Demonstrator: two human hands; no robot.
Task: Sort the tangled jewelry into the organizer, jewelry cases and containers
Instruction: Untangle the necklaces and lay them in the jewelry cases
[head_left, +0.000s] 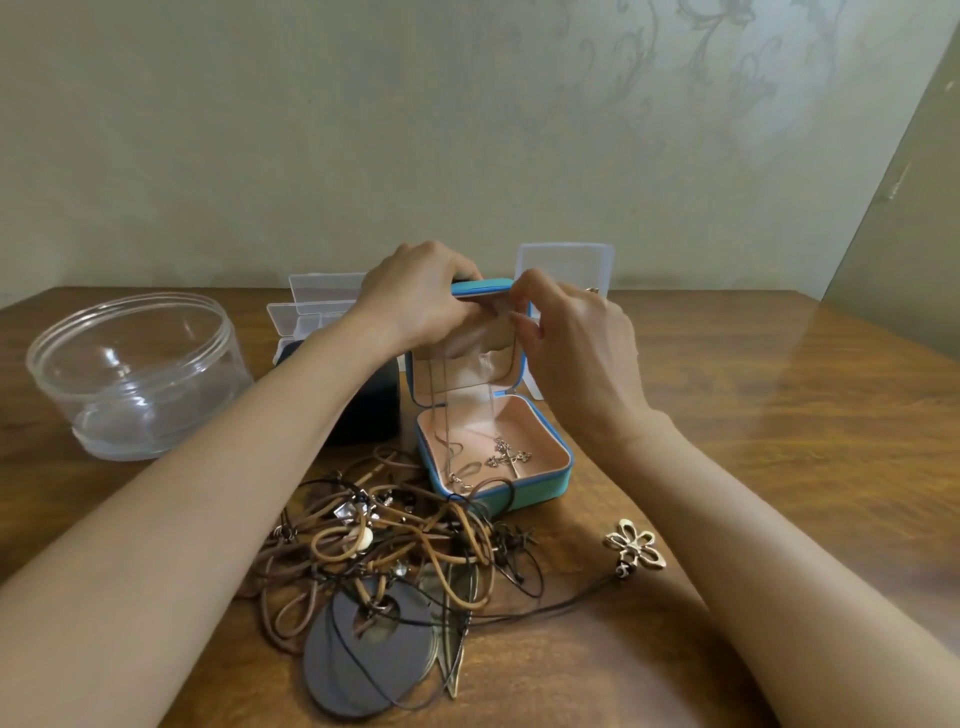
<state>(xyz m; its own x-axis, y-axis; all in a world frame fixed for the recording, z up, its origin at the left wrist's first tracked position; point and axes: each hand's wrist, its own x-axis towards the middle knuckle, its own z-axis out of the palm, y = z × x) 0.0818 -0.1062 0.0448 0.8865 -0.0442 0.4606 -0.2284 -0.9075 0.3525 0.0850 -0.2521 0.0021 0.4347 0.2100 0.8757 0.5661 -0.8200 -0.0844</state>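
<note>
Head view, looking down over both forearms: the left hand (415, 296) has its fingers curled over the top edge of the upright lid (467, 374) and steadies it, while the right hand (571, 338) pinches thumb to forefinger at the lid's upper right corner, I'd say on the top end of a fine chain (491, 405), though the metal between the fingertips is too thin to make out. Thin strands hang from the lid down into the open teal case (540, 483), where a cross (509, 457) lies on the pink lining. The chain looks feather-light, limp and slippery, apt to knot on itself, so it is best held near its clasp end and let hang straight. The case is light too and would likely tip if the lid were tugged, hence the steadying hand. Just in front of the case sits the tangle (395, 545) of leather cords; one brown loop lies over the case's front wall and may drag when pulled. A grey disc (358, 665) lies at the near end of the heap, and a flower pendant (636, 545) on a dark cord off to the right. A dark box (376, 400) stands under the left forearm, a glass bowl (156, 415) far left, a clear organizer (317, 306) behind, and a clear container (566, 265) behind the right hand, all on the wooden table (753, 415).
</note>
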